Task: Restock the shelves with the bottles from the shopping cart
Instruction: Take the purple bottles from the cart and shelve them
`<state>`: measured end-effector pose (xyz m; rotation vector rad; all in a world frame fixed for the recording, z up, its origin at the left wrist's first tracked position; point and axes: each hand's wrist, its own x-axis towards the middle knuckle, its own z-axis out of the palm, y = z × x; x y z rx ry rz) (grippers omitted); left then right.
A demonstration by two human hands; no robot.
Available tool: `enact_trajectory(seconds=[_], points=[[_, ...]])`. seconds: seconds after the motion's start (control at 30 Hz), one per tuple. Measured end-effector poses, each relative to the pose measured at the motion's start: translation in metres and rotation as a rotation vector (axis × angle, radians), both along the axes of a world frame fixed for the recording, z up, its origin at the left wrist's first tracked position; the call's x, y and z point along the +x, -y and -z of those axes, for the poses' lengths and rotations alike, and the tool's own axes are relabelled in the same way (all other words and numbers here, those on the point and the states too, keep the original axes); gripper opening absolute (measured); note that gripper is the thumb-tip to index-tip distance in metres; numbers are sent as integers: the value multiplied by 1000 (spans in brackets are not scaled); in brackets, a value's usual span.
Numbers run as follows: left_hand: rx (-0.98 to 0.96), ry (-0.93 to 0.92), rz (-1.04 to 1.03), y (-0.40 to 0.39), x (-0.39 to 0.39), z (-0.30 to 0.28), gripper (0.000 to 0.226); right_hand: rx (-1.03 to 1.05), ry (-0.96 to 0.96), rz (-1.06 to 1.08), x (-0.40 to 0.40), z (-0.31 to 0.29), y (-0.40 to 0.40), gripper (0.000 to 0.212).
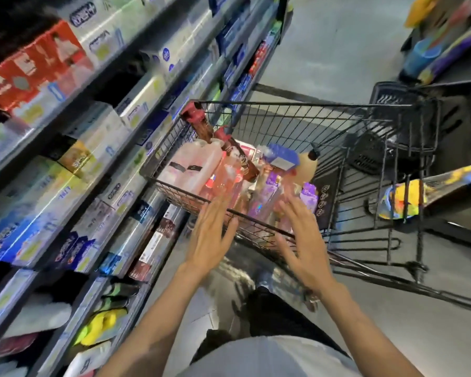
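Landmark is the cart point(269, 110).

Left of the cart: shelves point(98, 148), packed with boxed goods, blurred, so I can't read which slot takes bottles.

In the cart's near-left corner: two pale pink bottles point(191, 170), side by side, touching. Across them lie two brown bottles point(201, 126) with red caps, leaning up onto the cart's left rim. Middle of the cart: clear pink bottles point(229, 183), then purple bottles point(269, 186) just right of those. A blue pack point(282, 157) sits on top toward the far side, a tan bottle point(307, 165) beside it.

Left hand point(210, 227) hangs over the cart's near rim, fingers straight and spread, holding nothing. Right hand point(302, 232) is the same: released, fingers splayed, just above the purple bottles, no contact that I can confirm.

My read: I'm at the reach-in, no pick made yet.

Handling guess: plastic, full, so moderately heavy and stiff. Smooth walls and glossy labels look slippery. The pile is loose, so pulling one may shift its neighbours, and the brown pair could slide off the rim. I'd wrap the body mid-height below the shoulder, not the cap. Take a top, free bottle first.
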<state>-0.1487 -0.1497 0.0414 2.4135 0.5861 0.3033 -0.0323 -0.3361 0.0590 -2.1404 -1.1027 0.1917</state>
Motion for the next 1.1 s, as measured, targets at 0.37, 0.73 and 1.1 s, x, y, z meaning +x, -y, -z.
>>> enact_trajectory(seconds=[0.37,0.73,1.1], points=[[-36,-3,147,-27,105,-1,53,-59,-75,169,74,12,-8,58],[-35,-263,319,-71,194,93,54,-179,-233,526,110,43,-40,53],[-491,-754,106,-65,241,198,85,-295,-537,779,159,112,-40,44]])
